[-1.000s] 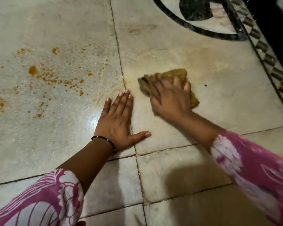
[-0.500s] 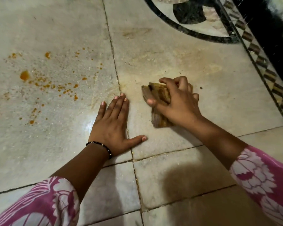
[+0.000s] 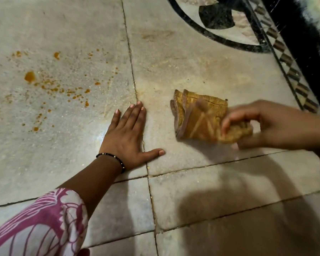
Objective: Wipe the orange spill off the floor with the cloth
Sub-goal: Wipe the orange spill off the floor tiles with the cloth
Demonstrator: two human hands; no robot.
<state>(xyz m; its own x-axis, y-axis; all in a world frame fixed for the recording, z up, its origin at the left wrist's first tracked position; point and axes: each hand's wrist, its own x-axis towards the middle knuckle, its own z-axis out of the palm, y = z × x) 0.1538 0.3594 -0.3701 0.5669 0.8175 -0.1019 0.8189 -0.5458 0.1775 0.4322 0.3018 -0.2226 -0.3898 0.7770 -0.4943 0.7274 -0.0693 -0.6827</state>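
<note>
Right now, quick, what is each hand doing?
Left hand: open, flat on the floor.
Right hand: pinching the cloth at one corner.

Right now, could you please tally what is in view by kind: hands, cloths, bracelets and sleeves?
Hands: 2, left hand and right hand
Cloths: 1, cloth
Bracelets: 1, bracelet
Sleeves: 1, sleeve
Total: 5

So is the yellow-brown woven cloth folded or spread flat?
Folded: the yellow-brown woven cloth shows stacked layered edges on its left; right hand pinches one corner.
</note>
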